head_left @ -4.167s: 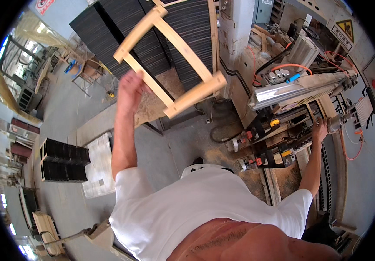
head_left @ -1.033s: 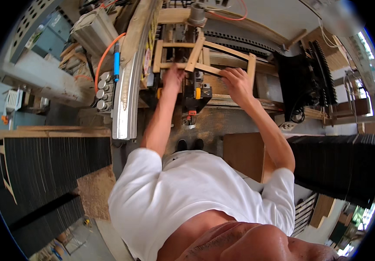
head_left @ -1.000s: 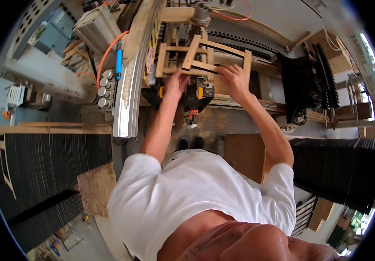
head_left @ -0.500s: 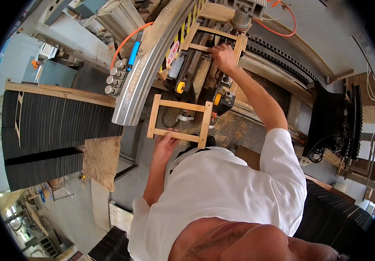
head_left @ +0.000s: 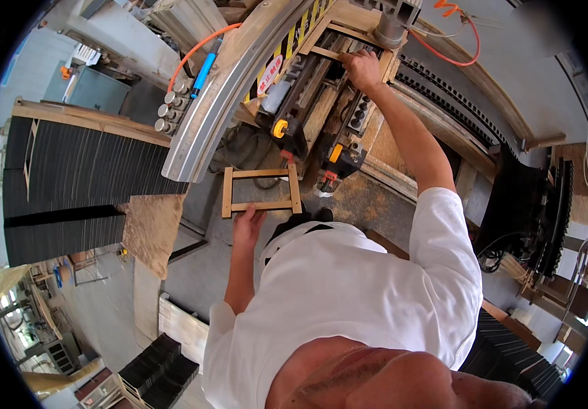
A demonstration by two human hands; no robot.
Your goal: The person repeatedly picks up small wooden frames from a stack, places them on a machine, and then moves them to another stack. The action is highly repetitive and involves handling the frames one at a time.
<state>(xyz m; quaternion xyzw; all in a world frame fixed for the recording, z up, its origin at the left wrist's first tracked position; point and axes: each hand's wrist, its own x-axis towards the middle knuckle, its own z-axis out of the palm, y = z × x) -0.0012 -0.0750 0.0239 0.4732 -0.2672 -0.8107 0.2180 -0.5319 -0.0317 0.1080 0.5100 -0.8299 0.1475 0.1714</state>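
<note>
The person's left hand [head_left: 248,225] grips the near rail of a small rectangular wooden frame [head_left: 260,191], holding it low beside the body, clear of the machine and above the sawdust-strewn floor [head_left: 376,198]. The right hand [head_left: 362,67] reaches far forward and closes on a wooden piece [head_left: 328,52] lying on the bed of the woodworking machine [head_left: 321,102], at its far end beneath a grey cylindrical head [head_left: 389,27]. Judging by this, one frame is already off the machine, while the piece on the bed is not yet lifted away. Along the machine's left edge runs a curved metal guard [head_left: 219,95] with an orange hose [head_left: 198,48]. Stacks of dark panels [head_left: 83,177] stand to the left, well apart, and more dark stacks [head_left: 546,204] sit on the right.
</note>
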